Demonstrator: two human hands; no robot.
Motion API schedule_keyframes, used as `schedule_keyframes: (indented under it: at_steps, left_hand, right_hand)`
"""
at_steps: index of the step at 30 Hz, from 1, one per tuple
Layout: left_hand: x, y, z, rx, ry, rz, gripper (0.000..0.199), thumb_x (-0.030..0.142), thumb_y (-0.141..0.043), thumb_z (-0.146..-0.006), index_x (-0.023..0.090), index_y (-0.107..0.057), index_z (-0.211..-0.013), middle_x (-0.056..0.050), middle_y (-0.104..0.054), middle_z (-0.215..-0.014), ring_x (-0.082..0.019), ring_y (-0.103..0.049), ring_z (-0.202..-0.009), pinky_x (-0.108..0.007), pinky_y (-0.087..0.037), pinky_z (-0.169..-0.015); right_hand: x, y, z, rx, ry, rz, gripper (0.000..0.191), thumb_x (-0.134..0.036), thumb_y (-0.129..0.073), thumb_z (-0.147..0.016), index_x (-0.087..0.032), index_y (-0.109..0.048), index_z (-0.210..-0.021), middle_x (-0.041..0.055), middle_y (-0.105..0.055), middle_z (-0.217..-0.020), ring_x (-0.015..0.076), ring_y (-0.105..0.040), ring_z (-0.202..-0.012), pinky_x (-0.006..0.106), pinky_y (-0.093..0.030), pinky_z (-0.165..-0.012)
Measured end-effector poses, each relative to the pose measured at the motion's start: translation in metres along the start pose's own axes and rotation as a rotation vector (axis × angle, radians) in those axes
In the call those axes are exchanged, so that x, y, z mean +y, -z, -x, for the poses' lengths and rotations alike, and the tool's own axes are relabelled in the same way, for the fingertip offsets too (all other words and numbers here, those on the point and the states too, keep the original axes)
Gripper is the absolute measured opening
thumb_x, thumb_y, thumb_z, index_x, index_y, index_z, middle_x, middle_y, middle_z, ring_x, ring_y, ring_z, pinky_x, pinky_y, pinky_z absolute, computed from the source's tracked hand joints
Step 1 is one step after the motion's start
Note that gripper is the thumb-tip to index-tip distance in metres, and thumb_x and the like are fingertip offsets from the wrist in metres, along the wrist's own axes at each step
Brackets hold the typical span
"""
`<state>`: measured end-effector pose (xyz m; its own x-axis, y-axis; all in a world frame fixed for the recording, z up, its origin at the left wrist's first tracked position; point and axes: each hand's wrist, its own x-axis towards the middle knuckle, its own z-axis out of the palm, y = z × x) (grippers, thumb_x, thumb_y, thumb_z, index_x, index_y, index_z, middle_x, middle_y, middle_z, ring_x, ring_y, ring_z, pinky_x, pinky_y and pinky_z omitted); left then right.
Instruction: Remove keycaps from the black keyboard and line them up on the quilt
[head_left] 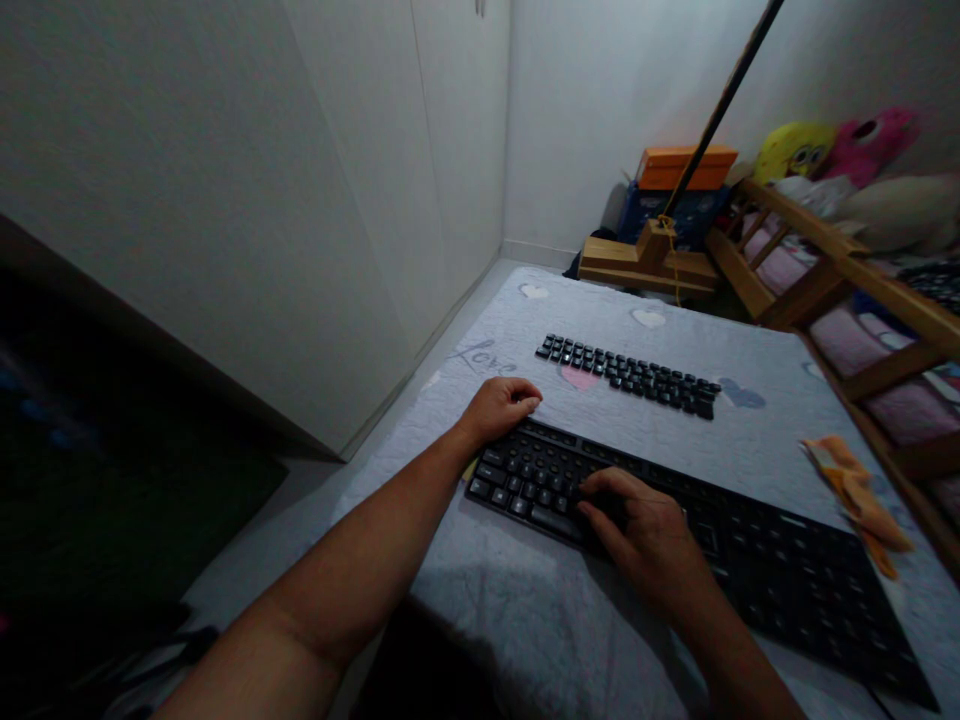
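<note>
Left hand: at keyboard's far-left corner, grip unclear | right hand: over its keys, grip narrow, hold unclear | loose keycaps: beyond keyboard

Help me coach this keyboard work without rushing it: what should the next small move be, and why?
I'd probably have the right hand square its fingertips over their spot before reaching elsewhere. They sit low over the keyboard, and the left hand is at its far left corner, placed to steady it. The loose keycaps lie in rows beyond and can likely wait.
</note>
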<state>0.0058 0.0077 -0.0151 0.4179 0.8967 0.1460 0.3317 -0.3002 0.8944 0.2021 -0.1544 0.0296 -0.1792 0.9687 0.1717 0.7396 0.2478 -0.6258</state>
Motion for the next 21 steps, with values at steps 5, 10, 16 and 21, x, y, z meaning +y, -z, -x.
schedule_keyframes:
  at_steps: [5,10,16,21]
  left_hand:
    - [-0.0012,-0.0004,-0.0005,-0.002,0.01,0.005,0.023,0.029,-0.06,-0.077,0.013,-0.072,-0.087,-0.003,-0.072,-0.079,-0.014,-0.062,-0.072,-0.025,-0.048,-0.068]
    - [-0.0047,-0.0011,-0.0017,-0.002,0.0,-0.012,0.024,0.03,-0.06,-0.077,0.013,-0.073,-0.088,-0.004,-0.071,-0.078,-0.015,-0.062,-0.071,-0.025,-0.048,-0.067]
    - [-0.0021,-0.0005,-0.0011,0.0,-0.007,-0.009,0.023,0.03,-0.059,-0.077,0.013,-0.072,-0.087,-0.003,-0.071,-0.078,-0.014,-0.062,-0.071,-0.025,-0.048,-0.068]
    - [-0.0003,0.0001,-0.0005,-0.001,-0.005,-0.019,0.023,0.029,-0.06,-0.077,0.013,-0.073,-0.087,-0.003,-0.071,-0.078,-0.014,-0.062,-0.072,-0.024,-0.048,-0.069]
  right_hand:
    - [0.0026,-0.0013,0.0013,0.037,-0.03,-0.005,0.012,-0.027,-0.056,-0.085,-0.02,-0.064,-0.092,0.0057,-0.071,-0.089,0.0203,-0.067,-0.081,0.032,-0.052,-0.077]
    - [0.0034,0.0031,-0.0023,0.037,-0.127,-0.041,0.015,-0.031,-0.055,-0.086,-0.02,-0.065,-0.085,0.0049,-0.071,-0.086,0.0187,-0.067,-0.076,0.029,-0.05,-0.073]
    - [0.0012,0.0049,-0.0061,0.036,-0.217,-0.059,0.016,-0.034,-0.057,-0.084,-0.02,-0.064,-0.087,0.001,-0.069,-0.074,0.0161,-0.062,-0.061,0.027,-0.047,-0.062]
    - [0.0002,0.0052,-0.0065,0.03,-0.222,-0.066,0.015,-0.033,-0.056,-0.084,-0.02,-0.063,-0.087,0.0011,-0.069,-0.074,0.0165,-0.063,-0.063,0.027,-0.047,-0.063]
